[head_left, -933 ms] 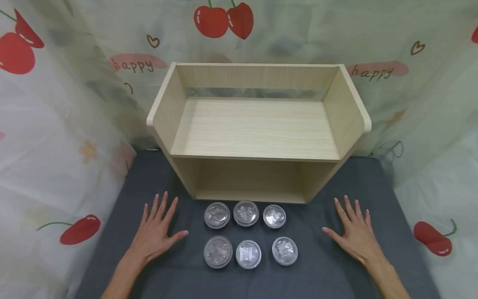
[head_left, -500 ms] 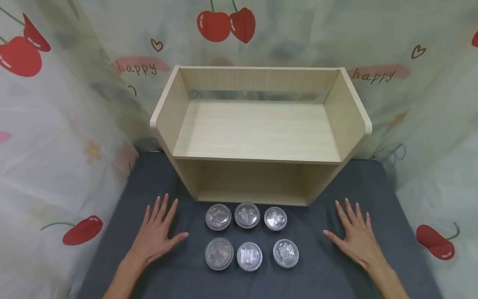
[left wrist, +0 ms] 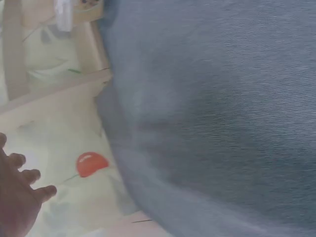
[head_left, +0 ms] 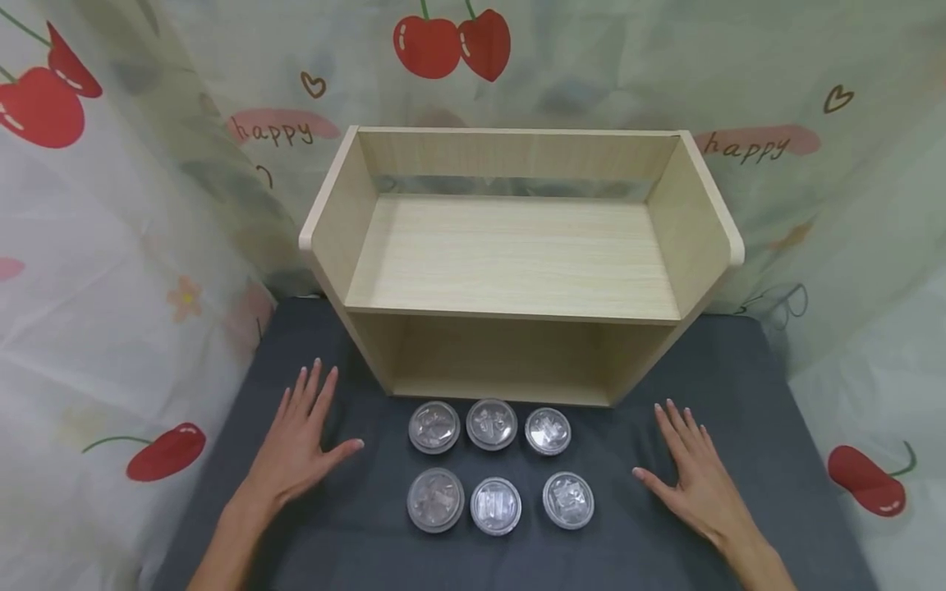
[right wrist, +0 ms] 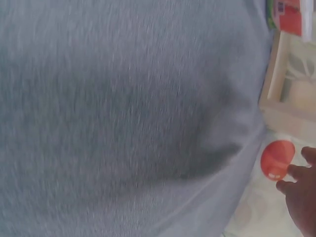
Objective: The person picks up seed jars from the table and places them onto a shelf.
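Observation:
My left hand [head_left: 296,443] is held with spread, straight fingers to the left of several round jars with clear lids, and it holds nothing. Across from it, my right hand [head_left: 698,484] lies to the right of the jars, fingers straight and thumb apart, also holding nothing. The jars sit in two rows of three; the back row has a left jar [head_left: 433,427], and the front row a right jar [head_left: 568,501]. Shiny lids hide most of their contents. At the wrists, fingers of the left hand [left wrist: 19,192] and right hand [right wrist: 301,192] show at the frame edges.
A two-tier pale wooden shelf [head_left: 510,254] stands behind the jars, with a bare upper board and a shaded lower bay. Dark grey cloth [head_left: 332,542] covers the table. A cherry-print curtain [head_left: 591,66] surrounds the back and sides.
The left hand has shifted slightly up and left. The right hand's fingers have drawn closer together and moved a little left. The jars and shelf keep their places.

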Tool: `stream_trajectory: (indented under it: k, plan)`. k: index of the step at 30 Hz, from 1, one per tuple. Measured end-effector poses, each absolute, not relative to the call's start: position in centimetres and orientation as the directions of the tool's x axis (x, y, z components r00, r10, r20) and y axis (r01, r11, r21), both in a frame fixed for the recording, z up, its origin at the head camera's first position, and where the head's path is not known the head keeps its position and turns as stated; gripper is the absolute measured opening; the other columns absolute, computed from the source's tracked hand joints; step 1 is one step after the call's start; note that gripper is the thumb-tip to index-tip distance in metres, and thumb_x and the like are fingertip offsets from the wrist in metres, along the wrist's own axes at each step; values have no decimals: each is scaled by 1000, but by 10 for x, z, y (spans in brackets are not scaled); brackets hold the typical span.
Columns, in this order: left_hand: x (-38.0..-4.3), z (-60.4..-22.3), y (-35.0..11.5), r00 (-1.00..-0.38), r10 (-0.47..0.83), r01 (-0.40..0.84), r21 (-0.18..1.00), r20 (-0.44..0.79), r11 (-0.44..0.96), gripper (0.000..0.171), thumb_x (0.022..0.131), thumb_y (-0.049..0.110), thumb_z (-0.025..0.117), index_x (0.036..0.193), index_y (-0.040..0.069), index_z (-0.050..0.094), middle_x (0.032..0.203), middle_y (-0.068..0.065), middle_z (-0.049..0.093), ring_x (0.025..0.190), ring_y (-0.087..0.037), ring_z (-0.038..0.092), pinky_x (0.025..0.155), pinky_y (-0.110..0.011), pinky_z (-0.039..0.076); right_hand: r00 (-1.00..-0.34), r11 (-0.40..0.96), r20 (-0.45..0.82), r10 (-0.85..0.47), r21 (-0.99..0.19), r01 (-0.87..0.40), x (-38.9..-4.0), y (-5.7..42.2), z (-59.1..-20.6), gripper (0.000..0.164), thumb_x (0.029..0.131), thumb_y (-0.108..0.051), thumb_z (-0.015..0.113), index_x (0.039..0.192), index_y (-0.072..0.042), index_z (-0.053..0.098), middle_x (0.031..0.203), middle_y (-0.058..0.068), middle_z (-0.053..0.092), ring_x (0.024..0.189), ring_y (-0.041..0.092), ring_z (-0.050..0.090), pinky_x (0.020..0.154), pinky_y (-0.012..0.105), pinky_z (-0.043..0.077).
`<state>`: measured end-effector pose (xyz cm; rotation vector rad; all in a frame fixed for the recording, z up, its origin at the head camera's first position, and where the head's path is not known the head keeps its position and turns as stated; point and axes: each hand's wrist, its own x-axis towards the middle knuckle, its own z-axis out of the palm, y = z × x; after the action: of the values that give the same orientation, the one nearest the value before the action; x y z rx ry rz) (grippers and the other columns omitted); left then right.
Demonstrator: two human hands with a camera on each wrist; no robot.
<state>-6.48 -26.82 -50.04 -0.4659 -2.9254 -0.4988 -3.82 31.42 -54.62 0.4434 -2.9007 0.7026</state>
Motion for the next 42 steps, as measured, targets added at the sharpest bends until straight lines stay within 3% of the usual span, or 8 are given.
stream_trajectory:
  k: [6,10,13,17,20,25,35,42]
  plan:
    - [-69,-479,-265,-935,258,333,348,245,876,113,79,57,75,161,17,9,166,-13,7,150,-38,14,111,-61,26,-933,790,248,-260,-501,-354,-31,299,-545,98,79,-33,83,158,-15,27,158,15,32,145,37,28,119,31,14]
    - [-72,-465,-262,-930,248,340,384,270,858,114,78,52,79,161,17,9,167,-8,7,148,-37,20,104,-64,34,-925,762,282,-253,-531,-370,-28,292,-542,98,76,-28,86,156,-14,32,154,12,39,138,31,38,110,12,13]
    - [-74,-455,-259,-927,246,352,433,282,830,112,79,47,80,161,20,8,167,-4,6,147,-36,24,101,-66,36,-919,727,304,-250,-568,-386,-26,287,-539,97,74,-23,88,155,-13,35,150,12,43,133,24,43,107,9,17]
    - [-78,-442,-258,-915,257,393,541,312,744,106,83,34,79,161,19,9,167,-5,9,149,-33,20,108,-62,30,-902,641,331,-277,-636,-430,-25,279,-537,96,72,-15,89,153,-9,38,147,10,47,126,21,49,102,10,28]
    - [-83,-432,-257,-897,269,435,599,349,672,101,85,30,77,161,15,12,166,-6,13,150,-26,18,117,-44,23,-895,590,331,-298,-673,-445,-24,272,-538,96,71,-12,89,152,-7,38,147,6,48,126,18,50,99,13,34]
    - [-93,-415,-256,-859,276,507,642,432,575,96,88,40,74,160,12,17,165,-5,16,149,-22,23,113,-19,24,-886,518,327,-329,-722,-459,-20,259,-545,97,69,-9,90,150,-2,37,145,9,50,125,24,52,96,19,42]
    - [-103,-387,-250,-835,238,550,749,496,370,91,89,36,73,160,13,20,164,-4,23,146,-34,29,112,-27,33,-892,397,286,-351,-817,-418,-5,239,-561,91,70,-8,90,146,-1,41,139,19,53,121,32,55,91,37,51]
    - [-108,-373,-245,-816,231,576,777,530,253,90,89,25,73,159,11,19,163,-9,23,145,-37,30,111,-29,36,-897,349,250,-363,-857,-380,0,228,-564,84,72,-6,89,143,-3,45,138,20,53,121,32,55,92,37,51]
